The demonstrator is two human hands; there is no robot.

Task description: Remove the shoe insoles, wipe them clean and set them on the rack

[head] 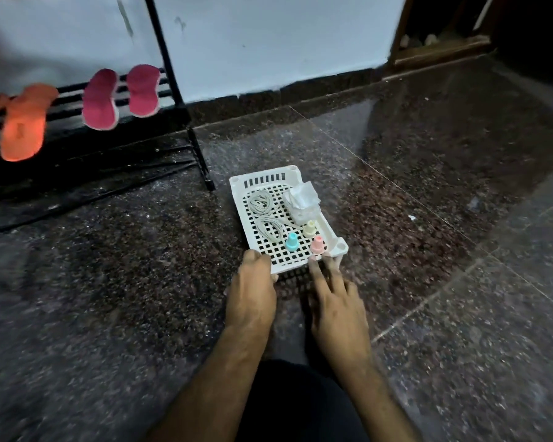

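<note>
Two hands, one tray, four insoles.

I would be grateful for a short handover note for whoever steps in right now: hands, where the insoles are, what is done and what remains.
Left hand: grips the near left corner of the white basket on the floor.
Right hand: straight fingers touch the basket's near right edge.
Basket holds coiled laces, a tissue pack and three small coloured caps.
Two pink insoles and two orange insoles lie on the black rack bars.
Done: four insoles racked.
Left: no shoes in view, so I cannot tell whether more insoles remain; the basket probably needs putting away.
</note>
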